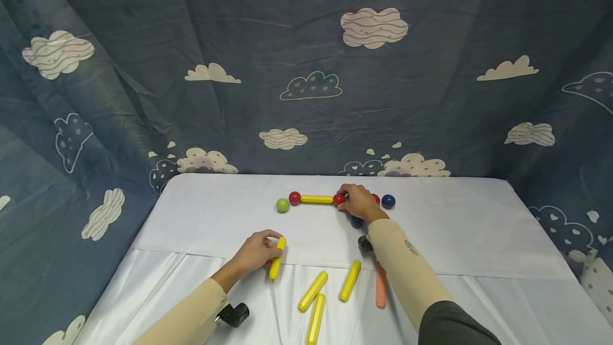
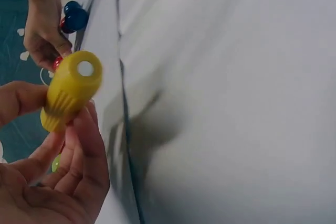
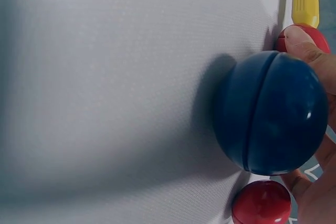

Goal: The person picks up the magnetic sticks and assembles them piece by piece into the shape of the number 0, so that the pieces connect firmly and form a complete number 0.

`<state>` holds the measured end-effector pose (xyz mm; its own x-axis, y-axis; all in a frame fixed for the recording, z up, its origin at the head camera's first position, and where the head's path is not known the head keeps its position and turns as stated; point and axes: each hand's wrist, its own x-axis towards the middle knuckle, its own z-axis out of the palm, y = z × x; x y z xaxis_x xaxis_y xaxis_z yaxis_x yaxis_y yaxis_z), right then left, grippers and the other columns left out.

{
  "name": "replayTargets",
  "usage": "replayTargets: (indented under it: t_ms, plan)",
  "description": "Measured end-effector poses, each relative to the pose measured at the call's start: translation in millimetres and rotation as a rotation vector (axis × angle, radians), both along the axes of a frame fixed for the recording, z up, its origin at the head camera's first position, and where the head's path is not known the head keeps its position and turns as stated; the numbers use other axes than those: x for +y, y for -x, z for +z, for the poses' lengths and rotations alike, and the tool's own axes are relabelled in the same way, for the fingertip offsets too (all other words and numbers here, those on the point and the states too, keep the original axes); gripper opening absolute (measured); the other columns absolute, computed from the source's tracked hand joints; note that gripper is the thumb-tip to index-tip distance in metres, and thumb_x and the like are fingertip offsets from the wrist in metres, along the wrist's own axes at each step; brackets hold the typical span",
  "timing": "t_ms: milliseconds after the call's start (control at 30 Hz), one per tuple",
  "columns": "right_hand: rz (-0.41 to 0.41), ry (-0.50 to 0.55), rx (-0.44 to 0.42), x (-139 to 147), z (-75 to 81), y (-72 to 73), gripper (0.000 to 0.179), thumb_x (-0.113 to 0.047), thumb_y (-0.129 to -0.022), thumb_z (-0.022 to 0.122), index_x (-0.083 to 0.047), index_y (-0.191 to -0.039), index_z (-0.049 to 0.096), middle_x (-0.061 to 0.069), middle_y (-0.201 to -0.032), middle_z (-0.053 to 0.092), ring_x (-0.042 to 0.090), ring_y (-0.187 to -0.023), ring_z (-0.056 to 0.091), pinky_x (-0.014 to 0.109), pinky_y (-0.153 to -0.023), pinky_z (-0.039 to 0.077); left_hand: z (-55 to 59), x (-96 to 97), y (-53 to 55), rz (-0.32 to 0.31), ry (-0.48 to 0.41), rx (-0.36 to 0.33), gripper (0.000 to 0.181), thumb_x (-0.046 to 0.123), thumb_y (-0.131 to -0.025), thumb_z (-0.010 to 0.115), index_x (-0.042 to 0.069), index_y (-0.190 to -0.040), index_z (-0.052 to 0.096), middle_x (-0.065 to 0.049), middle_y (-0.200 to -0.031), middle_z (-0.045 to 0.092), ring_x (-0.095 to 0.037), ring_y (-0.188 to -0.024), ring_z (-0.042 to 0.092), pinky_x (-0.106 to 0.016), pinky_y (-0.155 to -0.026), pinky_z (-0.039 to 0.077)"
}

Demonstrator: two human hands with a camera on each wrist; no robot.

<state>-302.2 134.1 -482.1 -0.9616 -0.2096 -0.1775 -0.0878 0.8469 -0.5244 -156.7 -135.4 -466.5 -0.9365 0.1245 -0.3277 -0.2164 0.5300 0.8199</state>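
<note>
In the head view my left hand [image 1: 257, 253] pinches a yellow stick [image 1: 278, 257] between thumb and fingers, above the white cloth. The left wrist view shows a silvery disc in the end of that yellow stick [image 2: 73, 87]. Farther back, my right hand [image 1: 358, 202] pinches a red ball [image 1: 339, 199] at the right end of another yellow stick [image 1: 317, 199], which lies flat. A second red ball [image 1: 295, 198] touches that stick's left end. A blue ball [image 3: 270, 114] sits close below the right hand, and another red ball [image 3: 261, 203] is near it.
A green ball [image 1: 282, 205] lies left of the joined piece, and a dark blue ball [image 1: 388, 201] lies right of my hand. Several loose yellow sticks [image 1: 350, 281] and an orange stick [image 1: 380, 286] lie nearer me. A cloud-patterned curtain [image 1: 306, 68] stands behind the table.
</note>
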Motion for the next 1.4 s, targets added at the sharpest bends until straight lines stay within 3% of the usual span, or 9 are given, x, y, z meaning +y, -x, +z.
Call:
replayTargets:
  t_ms: [233,367,533,733,900,1233,1400]
  plan:
    - [0.008,-0.004,-0.001,2.0,-0.2,-1.3,0.043,-0.014,-0.08,0.079,-0.009,-0.12,0.063,0.009,-0.117,0.063,0.028,-0.107,0.054,0.05,-0.099,0.04,-8.5,29.2,33.6,0.043,-0.129,-0.09,0.041,0.013,-0.088,0.068,-0.001,-0.126,0.058,-0.006,-0.091,0.062,-0.013,-0.069,0.058,-0.025,-0.063,0.052]
    - [0.0,-0.013,-0.001,1.1,1.6,-1.8,0.043,-0.014,-0.08,0.079,-0.01,-0.12,0.063,0.008,-0.116,0.064,0.028,-0.106,0.054,0.049,-0.098,0.04,-10.9,41.0,50.9,0.071,-0.187,-0.084,0.044,0.011,-0.088,0.068,0.001,-0.129,0.056,-0.008,-0.092,0.062,-0.013,-0.063,0.056,-0.024,-0.059,0.051]
    - [0.026,-0.028,0.009,-1.4,3.7,-1.2,0.042,-0.015,-0.08,0.08,-0.009,-0.118,0.064,0.008,-0.115,0.065,0.027,-0.103,0.056,0.049,-0.098,0.041,-13.4,42.1,67.0,0.098,-0.161,-0.065,0.047,0.011,-0.089,0.068,0.003,-0.133,0.054,-0.008,-0.091,0.062,-0.013,-0.058,0.054,-0.023,-0.054,0.049]
    - [0.029,-0.033,-0.005,-0.9,3.7,-0.9,0.042,-0.015,-0.08,0.08,-0.01,-0.118,0.064,0.009,-0.112,0.065,0.027,-0.102,0.056,0.049,-0.098,0.041,-19.0,34.7,77.5,0.144,-0.113,-0.048,0.045,0.014,-0.09,0.067,0.003,-0.132,0.055,-0.007,-0.091,0.063,-0.013,-0.06,0.055,-0.022,-0.053,0.049]
    - [0.032,-0.028,0.006,2.7,3.8,-0.5,0.042,-0.014,-0.079,0.08,-0.009,-0.118,0.065,0.01,-0.11,0.065,0.027,-0.099,0.057,0.047,-0.097,0.043,-21.1,32.2,84.0,0.16,-0.127,-0.056,0.045,0.013,-0.089,0.068,0.001,-0.13,0.056,-0.009,-0.092,0.065,-0.015,-0.063,0.059,-0.024,-0.055,0.051]
    - [0.055,-0.003,0.039,3.4,3.3,-2.0,0.038,-0.014,-0.079,0.08,-0.009,-0.113,0.066,0.009,-0.112,0.066,0.026,-0.103,0.058,0.045,-0.097,0.042,-18.9,25.3,92.7,0.227,-0.13,-0.08,0.039,0.011,-0.087,0.071,-0.001,-0.122,0.061,-0.01,-0.093,0.068,-0.013,-0.062,0.062,-0.024,-0.056,0.053]
    - [0.051,-0.008,0.038,2.9,2.7,-2.1,0.038,-0.015,-0.079,0.08,-0.01,-0.114,0.065,0.007,-0.114,0.066,0.025,-0.105,0.057,0.045,-0.098,0.041,-21.2,23.6,94.8,0.221,-0.093,-0.058,0.036,0.013,-0.088,0.07,-0.001,-0.121,0.062,-0.009,-0.091,0.067,-0.011,-0.06,0.058,-0.021,-0.052,0.05]
